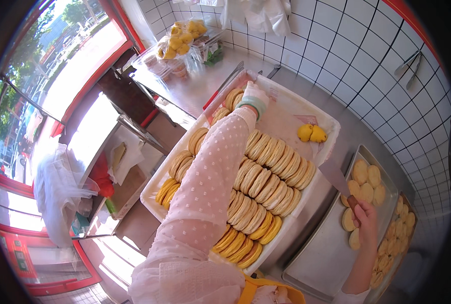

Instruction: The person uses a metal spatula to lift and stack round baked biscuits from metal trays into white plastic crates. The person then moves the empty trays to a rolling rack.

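Note:
My left hand [254, 95], in a white glove with a green cuff, reaches to the far end of a lined white plastic tray [333, 131]. It is beside a row of round flatbreads [233, 99]; its fingertips are partly hidden, so I cannot tell whether it grips anything. Rows of pale flatbreads [280, 155] stand on edge in the tray, with yellow ones [235, 245] at the near end. My bare right hand [365, 218] grips the wooden handle of a metal scraper [335, 176] above a metal baking tray [316, 252] holding several flat round breads [366, 193].
Two yellow buns [312, 133] lie in the white tray's far right part. Another tray of breads [394, 239] sits farther right. Bagged yellow buns [179, 40] and red-handled tongs [221, 85] are behind. A tiled wall [335, 49] borders the counter; windows are left.

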A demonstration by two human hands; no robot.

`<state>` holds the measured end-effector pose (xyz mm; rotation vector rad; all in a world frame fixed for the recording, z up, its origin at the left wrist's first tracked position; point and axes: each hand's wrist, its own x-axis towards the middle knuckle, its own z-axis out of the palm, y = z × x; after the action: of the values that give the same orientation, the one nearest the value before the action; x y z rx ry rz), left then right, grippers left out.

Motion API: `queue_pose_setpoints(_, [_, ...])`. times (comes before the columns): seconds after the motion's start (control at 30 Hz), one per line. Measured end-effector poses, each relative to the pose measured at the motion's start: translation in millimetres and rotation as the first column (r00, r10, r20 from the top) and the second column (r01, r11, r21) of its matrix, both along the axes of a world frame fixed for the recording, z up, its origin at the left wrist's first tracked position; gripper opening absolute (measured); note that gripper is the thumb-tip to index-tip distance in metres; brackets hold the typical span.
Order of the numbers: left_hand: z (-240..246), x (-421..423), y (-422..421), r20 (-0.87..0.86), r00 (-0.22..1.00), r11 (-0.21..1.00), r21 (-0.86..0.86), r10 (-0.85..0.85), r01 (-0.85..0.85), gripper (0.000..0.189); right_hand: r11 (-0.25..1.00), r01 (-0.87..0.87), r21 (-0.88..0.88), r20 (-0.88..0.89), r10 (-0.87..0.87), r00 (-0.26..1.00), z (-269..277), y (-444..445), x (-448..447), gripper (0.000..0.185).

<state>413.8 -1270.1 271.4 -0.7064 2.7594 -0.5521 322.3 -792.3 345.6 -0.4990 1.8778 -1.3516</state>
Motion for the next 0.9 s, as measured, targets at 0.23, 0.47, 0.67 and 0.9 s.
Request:
queue_pose_setpoints(0.23, [-6.8,-18.3,-8.4,0.015,0.998,0.998,-0.003,-0.059,0.059,0.029,0.987,0.16,-0.006,-0.004,-0.16,0.987,9.6,57.0,18.2,0.031])
queue_pose_setpoints(0.47, [7.5,6.0,-17.0,0.124,0.992,0.999,-0.001,-0.032,0.033,0.027,0.978,0.206,-0.029,0.059,-0.204,0.977,5.1,76.9,42.1,0.03])
queue_pose_setpoints(0.67, [9.0,19.6,-15.4,-0.149,0.988,0.991,0.13,0.045,-0.026,0.027,0.947,0.321,-0.028,0.107,-0.316,0.943,0.5,94.3,68.5,0.031])
queue_pose_setpoints(0.9, [-3.6,18.7,-30.6,-0.06,0.997,0.977,0.213,0.04,-0.026,0.025,0.844,0.528,-0.099,0.109,-0.518,0.849,2.8,134.1,91.7,0.033])
